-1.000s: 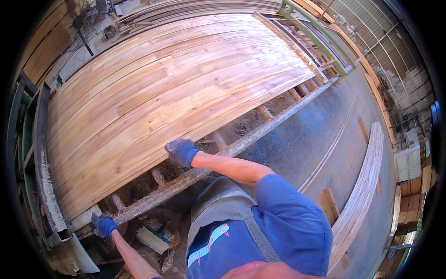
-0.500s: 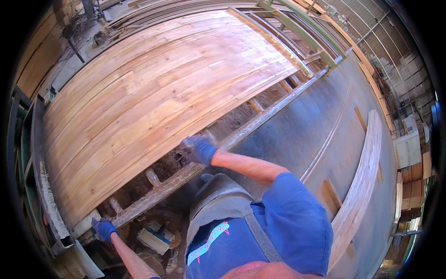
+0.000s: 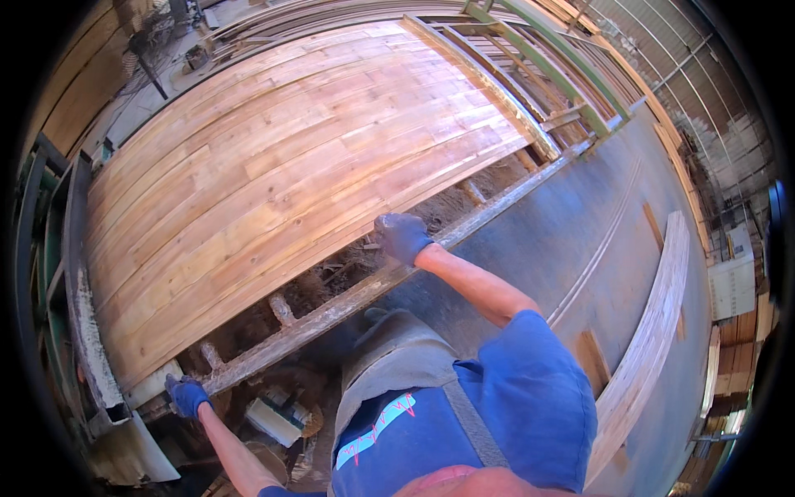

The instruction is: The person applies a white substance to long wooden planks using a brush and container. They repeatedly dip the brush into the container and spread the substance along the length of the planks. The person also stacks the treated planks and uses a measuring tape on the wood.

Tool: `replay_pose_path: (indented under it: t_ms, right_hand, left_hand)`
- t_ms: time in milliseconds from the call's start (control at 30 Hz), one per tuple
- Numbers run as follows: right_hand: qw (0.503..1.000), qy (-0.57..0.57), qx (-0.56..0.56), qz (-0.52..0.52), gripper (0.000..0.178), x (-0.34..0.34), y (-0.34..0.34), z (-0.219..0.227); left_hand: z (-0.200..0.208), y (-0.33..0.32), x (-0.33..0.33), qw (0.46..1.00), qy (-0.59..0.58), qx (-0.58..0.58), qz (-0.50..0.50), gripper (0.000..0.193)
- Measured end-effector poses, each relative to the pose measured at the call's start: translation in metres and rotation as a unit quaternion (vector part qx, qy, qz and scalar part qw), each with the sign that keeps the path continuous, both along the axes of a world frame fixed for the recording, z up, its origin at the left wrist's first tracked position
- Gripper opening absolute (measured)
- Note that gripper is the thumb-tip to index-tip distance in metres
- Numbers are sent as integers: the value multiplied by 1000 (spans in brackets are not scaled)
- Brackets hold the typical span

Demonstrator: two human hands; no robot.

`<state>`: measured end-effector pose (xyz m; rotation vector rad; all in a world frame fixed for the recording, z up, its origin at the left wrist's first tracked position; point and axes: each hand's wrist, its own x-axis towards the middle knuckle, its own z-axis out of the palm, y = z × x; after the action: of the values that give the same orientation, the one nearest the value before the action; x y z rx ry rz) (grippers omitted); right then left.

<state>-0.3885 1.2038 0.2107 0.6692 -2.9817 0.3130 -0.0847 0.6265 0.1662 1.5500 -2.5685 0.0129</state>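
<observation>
A wide panel of light wooden boards (image 3: 273, 182) lies edge to edge on a rusty metal frame (image 3: 331, 315). My right hand (image 3: 403, 238), in a blue and grey glove, is closed at the panel's near edge, above the gap before the frame's front rail. Whatever its curled fingers may hold is hidden. At the frame's near left corner is my left hand (image 3: 189, 396), in a blue glove. Its fingers are bent around something at the end of the rail that I cannot make out. Short metal crosspieces (image 3: 281, 310) show in the gap between panel and rail.
A dark metal upright frame (image 3: 76, 290) borders the panel's left end; a green metal frame (image 3: 571, 83) stands beyond its right end. Long boards (image 3: 646, 356) lie on the smooth grey surface to my right. A whitish block-shaped thing (image 3: 275, 421) sits low below the rail.
My right hand has moved right and away along the panel's near edge. My left hand stays at the corner. The view has shifted slightly.
</observation>
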Motion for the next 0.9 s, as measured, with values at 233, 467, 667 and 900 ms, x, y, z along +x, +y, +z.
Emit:
replay_pose_path:
  t_ms: [233, 467, 667, 900]
  right_hand:
    - [998, -49, 15, 41, 18, -31, 36, 18]
    - [989, -88, -60, 105, 17, -64, 60, 4]
    - [979, -72, -114, 154, 15, -67, 47, -12]
    - [968, -100, -103, 205, 13, -42, 33, 11]
  left_hand:
    - [-14, 54, -17, 999, -5, -40, -9, 49]
    - [-12, 140, -65, 998, -40, -48, -25, 48]
    - [29, 227, -87, 997, 23, 66, 34, 45]
    - [11, 256, -70, 998, -7, -62, 18, 64]
